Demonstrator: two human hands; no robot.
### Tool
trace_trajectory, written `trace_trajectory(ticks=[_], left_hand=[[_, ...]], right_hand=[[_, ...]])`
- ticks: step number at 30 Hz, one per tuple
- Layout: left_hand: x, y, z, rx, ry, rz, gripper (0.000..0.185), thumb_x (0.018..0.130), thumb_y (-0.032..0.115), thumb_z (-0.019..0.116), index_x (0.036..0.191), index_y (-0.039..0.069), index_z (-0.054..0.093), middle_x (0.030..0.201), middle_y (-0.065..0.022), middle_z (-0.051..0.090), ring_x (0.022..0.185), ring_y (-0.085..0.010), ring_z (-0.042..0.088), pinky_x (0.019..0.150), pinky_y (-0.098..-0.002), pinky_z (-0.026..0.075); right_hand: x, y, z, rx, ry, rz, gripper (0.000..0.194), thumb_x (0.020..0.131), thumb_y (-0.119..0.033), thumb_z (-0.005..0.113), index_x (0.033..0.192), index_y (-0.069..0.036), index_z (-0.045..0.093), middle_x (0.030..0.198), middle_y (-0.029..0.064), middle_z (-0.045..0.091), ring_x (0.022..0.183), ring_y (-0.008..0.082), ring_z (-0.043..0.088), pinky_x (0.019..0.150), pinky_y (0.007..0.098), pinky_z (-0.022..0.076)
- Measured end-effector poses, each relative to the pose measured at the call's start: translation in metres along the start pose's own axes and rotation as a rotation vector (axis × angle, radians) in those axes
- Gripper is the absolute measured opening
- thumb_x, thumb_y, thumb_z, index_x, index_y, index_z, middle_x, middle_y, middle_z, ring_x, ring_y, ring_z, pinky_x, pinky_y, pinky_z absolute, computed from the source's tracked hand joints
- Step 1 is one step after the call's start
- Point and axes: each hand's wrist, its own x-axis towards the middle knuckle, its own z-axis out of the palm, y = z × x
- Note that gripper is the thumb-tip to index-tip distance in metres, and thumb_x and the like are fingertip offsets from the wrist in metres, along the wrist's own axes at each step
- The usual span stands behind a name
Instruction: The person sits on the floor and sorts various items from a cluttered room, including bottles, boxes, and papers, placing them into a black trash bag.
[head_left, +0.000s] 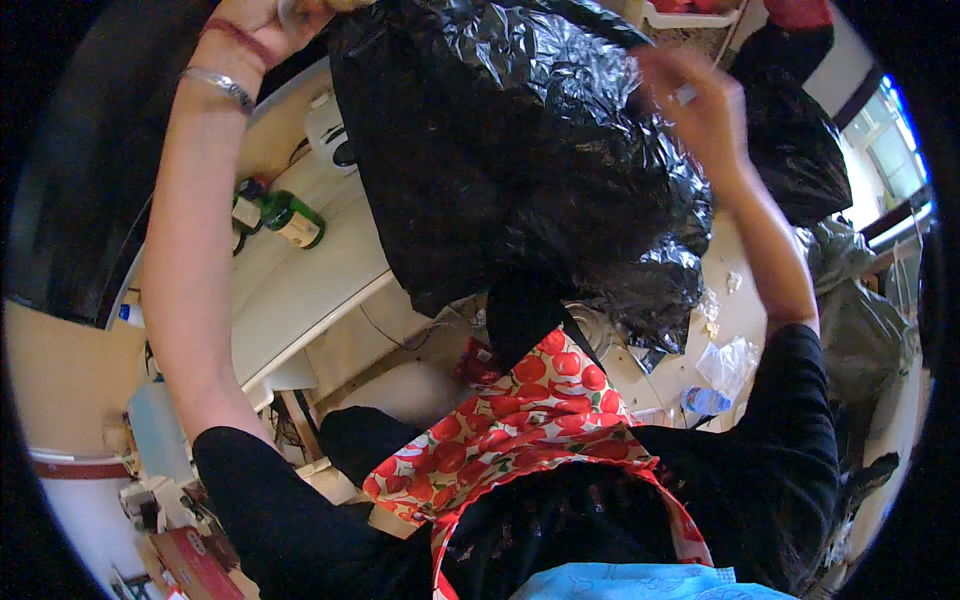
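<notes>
A large black plastic bag hangs in front of me, crumpled and shiny at its upper right. At the top left my left hand is raised beside the bag's upper corner, partly cut off by the picture's edge; its grip cannot be made out. My right hand is blurred against the bag's upper right edge, with its fingers partly hidden. Below the bag shows a red apple-print apron on my body.
Green glass bottles and a white plastic jug stand on a pale table at left. Clear plastic wrap and a plastic bottle lie at lower right. Another black bag is at upper right.
</notes>
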Motion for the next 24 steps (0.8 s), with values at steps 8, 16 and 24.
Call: trace_trajectory(ticks=[8, 16, 24], left_hand=[[0.08, -0.045, 0.048, -0.356, -0.013, 0.122, 0.013, 0.086, 0.01, 0.049, 0.089, -0.001, 0.056, 0.073, -0.0076, 0.06, 0.055, -0.0152, 0.056, 0.044, -0.0191, 0.046], [0.105, -0.061, 0.071, -0.343, 0.114, 0.228, 0.013, 0.087, 0.011, 0.046, 0.093, 0.0, 0.051, 0.083, -0.0083, 0.06, 0.068, -0.0188, 0.059, 0.055, -0.025, 0.049], [0.135, -0.092, 0.007, -0.389, 0.181, 0.127, 0.017, 0.085, 0.012, 0.05, 0.094, -0.001, 0.055, 0.083, -0.0112, 0.06, 0.063, -0.0205, 0.058, 0.049, -0.0238, 0.049]], right_hand=[[-0.003, -0.127, 0.122, -0.01, -0.128, 0.332, 0.054, 0.071, -0.049, 0.065, 0.087, 0.0, 0.048, 0.06, 0.0127, 0.057, 0.055, 0.0297, 0.059, 0.048, 0.0368, 0.0464], [0.012, -0.069, 0.146, 0.159, -0.086, 0.548, 0.029, 0.078, -0.027, 0.059, 0.077, 0.001, 0.056, 0.064, 0.0113, 0.059, 0.059, 0.0215, 0.059, 0.056, 0.0331, 0.0488], [-0.014, -0.026, 0.077, 1.118, -0.068, 0.991, 0.025, 0.077, -0.011, 0.058, 0.099, 0.0, 0.058, 0.08, 0.0054, 0.059, 0.069, 0.0131, 0.055, 0.06, 0.0264, 0.0462]])
